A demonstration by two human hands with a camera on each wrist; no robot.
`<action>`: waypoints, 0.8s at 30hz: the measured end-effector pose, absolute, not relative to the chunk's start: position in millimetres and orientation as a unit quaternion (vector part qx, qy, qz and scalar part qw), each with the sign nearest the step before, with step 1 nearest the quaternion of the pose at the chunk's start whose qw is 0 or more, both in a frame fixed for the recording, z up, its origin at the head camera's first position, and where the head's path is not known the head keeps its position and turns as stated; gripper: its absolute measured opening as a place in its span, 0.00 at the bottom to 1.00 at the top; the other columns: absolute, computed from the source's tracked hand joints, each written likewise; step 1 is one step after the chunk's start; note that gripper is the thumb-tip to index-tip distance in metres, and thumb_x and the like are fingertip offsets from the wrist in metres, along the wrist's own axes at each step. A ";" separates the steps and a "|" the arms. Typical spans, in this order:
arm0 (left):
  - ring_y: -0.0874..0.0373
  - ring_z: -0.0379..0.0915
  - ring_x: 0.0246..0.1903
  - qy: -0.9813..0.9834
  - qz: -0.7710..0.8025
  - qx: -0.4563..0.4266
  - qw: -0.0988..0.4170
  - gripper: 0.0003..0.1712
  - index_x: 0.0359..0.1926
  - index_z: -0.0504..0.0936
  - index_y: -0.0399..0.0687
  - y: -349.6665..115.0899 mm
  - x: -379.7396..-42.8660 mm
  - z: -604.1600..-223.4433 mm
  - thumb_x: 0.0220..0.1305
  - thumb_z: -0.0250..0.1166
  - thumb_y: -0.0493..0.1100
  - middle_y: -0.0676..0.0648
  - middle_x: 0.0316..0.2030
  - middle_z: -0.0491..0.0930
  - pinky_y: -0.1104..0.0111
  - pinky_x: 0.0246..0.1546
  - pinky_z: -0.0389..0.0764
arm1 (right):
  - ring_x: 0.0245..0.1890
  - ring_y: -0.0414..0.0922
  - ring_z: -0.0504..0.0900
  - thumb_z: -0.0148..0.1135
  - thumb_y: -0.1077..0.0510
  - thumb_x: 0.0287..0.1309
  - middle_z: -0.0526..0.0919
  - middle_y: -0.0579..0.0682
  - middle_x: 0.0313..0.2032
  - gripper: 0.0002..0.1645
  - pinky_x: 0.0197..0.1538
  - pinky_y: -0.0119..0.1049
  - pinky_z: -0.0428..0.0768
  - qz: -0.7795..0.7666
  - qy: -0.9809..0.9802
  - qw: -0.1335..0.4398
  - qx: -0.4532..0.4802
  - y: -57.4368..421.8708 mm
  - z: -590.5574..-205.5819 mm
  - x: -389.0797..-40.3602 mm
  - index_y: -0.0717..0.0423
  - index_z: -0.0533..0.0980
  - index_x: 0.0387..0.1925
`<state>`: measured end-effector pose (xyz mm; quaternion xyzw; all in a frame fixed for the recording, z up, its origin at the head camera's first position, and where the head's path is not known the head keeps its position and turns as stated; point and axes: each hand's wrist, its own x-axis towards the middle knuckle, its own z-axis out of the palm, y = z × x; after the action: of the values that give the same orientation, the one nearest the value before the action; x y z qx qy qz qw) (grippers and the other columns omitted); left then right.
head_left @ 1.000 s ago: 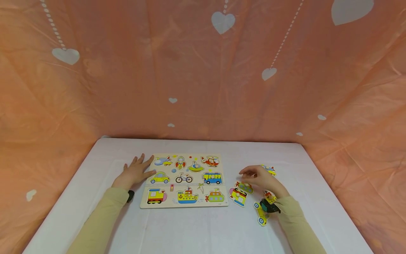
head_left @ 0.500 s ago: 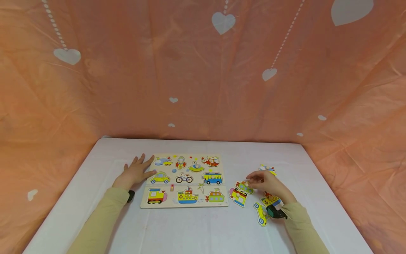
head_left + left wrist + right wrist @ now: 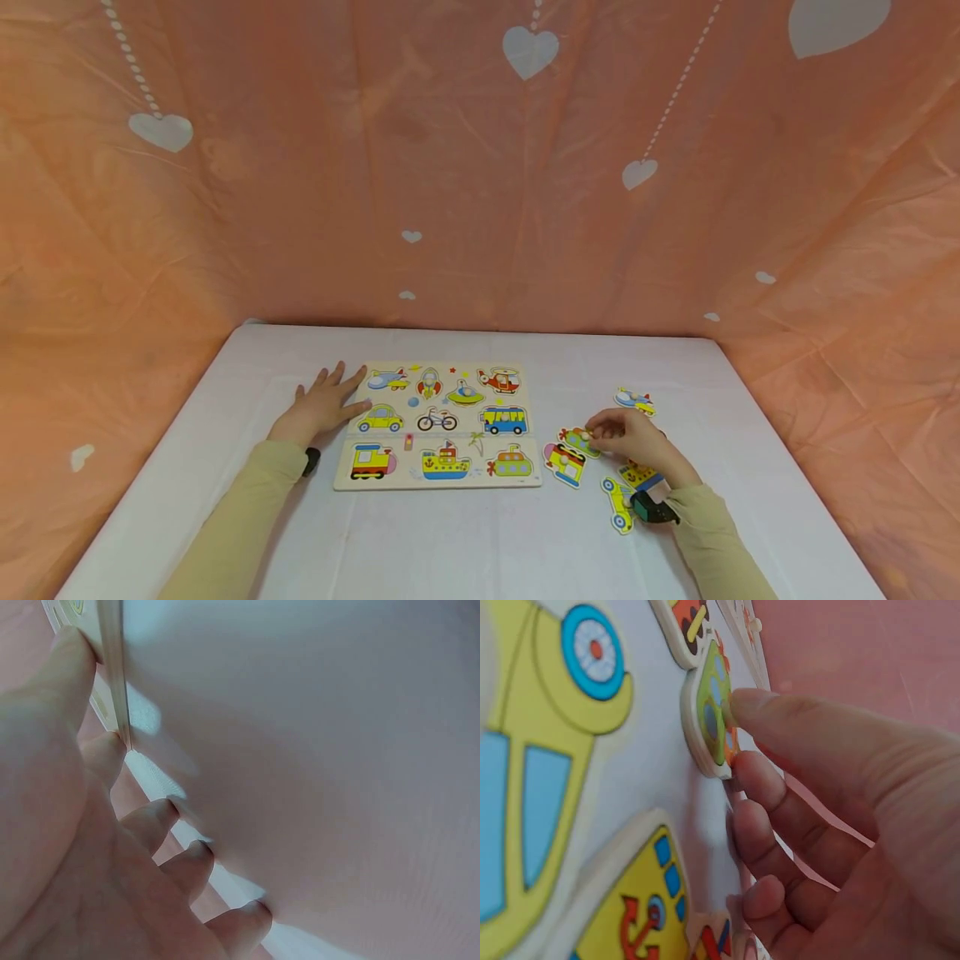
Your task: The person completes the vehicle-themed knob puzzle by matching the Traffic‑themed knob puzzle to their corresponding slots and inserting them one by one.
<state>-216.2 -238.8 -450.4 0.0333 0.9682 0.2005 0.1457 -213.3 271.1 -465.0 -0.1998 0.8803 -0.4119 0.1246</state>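
The right hand (image 3: 628,439) is pinching the flat green wooden submarine piece (image 3: 574,439) lying partly beneath it, the left hand (image 3: 318,412) resting outspread.

0 readable texts, labels or numbers from here; tiny marking (image 3: 522,481) on puzzle board (image 3: 442,437), near right corner, illegible.

In the head view, the right hand (image 3: 637,437) and its dark wrist device (image 3: 654,507) hide part of the loose boat piece (image 3: 640,476). Whether the hand grips the knob (image 3: 587,435) of the green submarine piece (image 3: 711,712) cannot be told. The right wrist view crops the yellow car piece (image 3: 544,780), the boat piece and the train piece (image 3: 688,622); the left one crops the puzzle board (image 3: 111,667) and left hand (image 3: 97,825). The board's corner print (image 3: 522,481) is too small to read.
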 end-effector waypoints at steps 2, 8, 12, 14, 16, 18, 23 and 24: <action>0.27 0.30 0.68 0.968 0.201 0.033 0.146 0.47 0.74 0.51 0.47 -238.6 -216.3 -449.9 0.64 0.59 0.61 0.28 0.71 0.39 0.30 0.59 0.34 | 0.27 0.40 0.74 0.71 0.60 0.52 0.79 0.47 0.29 0.12 0.27 0.28 0.73 -0.412 0.881 0.117 -0.199 270.0 -465.7 -212.9 0.58 0.81 0.39; 0.27 0.30 0.68 0.968 0.200 0.035 0.146 0.46 0.74 0.51 0.46 -238.5 -216.8 -449.2 0.64 0.59 0.62 0.28 0.71 0.39 0.30 0.59 0.34 | 0.26 0.42 0.72 0.72 0.62 0.50 0.78 0.47 0.27 0.10 0.26 0.28 0.70 -0.412 0.887 0.106 -0.182 266.5 -465.6 -212.1 0.58 0.81 0.36; 0.27 0.30 0.68 0.969 0.198 0.036 0.145 0.47 0.74 0.51 0.46 -239.0 -217.3 -449.7 0.64 0.59 0.62 0.27 0.71 0.40 0.30 0.59 0.34 | 0.25 0.41 0.71 0.72 0.62 0.50 0.77 0.46 0.27 0.09 0.26 0.28 0.69 -0.407 0.891 0.097 -0.180 264.9 -466.0 -211.4 0.58 0.81 0.35; 0.26 0.31 0.68 0.969 0.196 0.036 0.144 0.47 0.74 0.51 0.46 -239.2 -217.5 -450.3 0.64 0.59 0.62 0.27 0.71 0.40 0.30 0.59 0.35 | 0.25 0.41 0.71 0.72 0.62 0.50 0.77 0.46 0.26 0.09 0.26 0.28 0.69 -0.405 0.892 0.091 -0.181 264.0 -466.2 -210.9 0.58 0.81 0.34; 0.27 0.31 0.68 0.970 0.194 0.035 0.143 0.47 0.74 0.51 0.47 -239.2 -217.6 -450.8 0.63 0.59 0.62 0.28 0.71 0.40 0.30 0.59 0.35 | 0.25 0.41 0.71 0.72 0.62 0.50 0.77 0.46 0.26 0.09 0.26 0.28 0.69 -0.402 0.892 0.084 -0.189 263.3 -467.0 -210.7 0.58 0.81 0.34; 0.27 0.31 0.68 0.970 0.193 0.035 0.143 0.47 0.74 0.51 0.47 -239.2 -217.4 -451.2 0.63 0.59 0.62 0.28 0.71 0.40 0.30 0.59 0.35 | 0.25 0.40 0.71 0.72 0.62 0.50 0.77 0.46 0.26 0.09 0.26 0.28 0.69 -0.400 0.892 0.081 -0.194 262.6 -467.1 -210.4 0.58 0.81 0.33; 0.26 0.31 0.68 0.970 0.193 0.033 0.144 0.47 0.74 0.52 0.47 -238.6 -216.7 -451.0 0.63 0.59 0.62 0.27 0.71 0.40 0.30 0.59 0.35 | 0.25 0.40 0.71 0.73 0.60 0.50 0.77 0.45 0.26 0.08 0.26 0.28 0.69 -0.396 0.895 0.089 -0.183 260.5 -467.5 -210.1 0.55 0.81 0.33; 0.26 0.31 0.68 0.970 0.193 0.033 0.144 0.47 0.74 0.52 0.46 -238.5 -216.6 -451.0 0.63 0.59 0.61 0.27 0.71 0.40 0.30 0.59 0.35 | 0.25 0.41 0.71 0.73 0.60 0.50 0.77 0.45 0.26 0.08 0.26 0.28 0.69 -0.395 0.896 0.091 -0.181 260.2 -467.7 -210.1 0.55 0.81 0.33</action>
<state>-216.6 -238.5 -451.0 0.0330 0.9701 0.1927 0.1437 -210.1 260.2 -467.7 -0.1812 0.8959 -0.3953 0.0908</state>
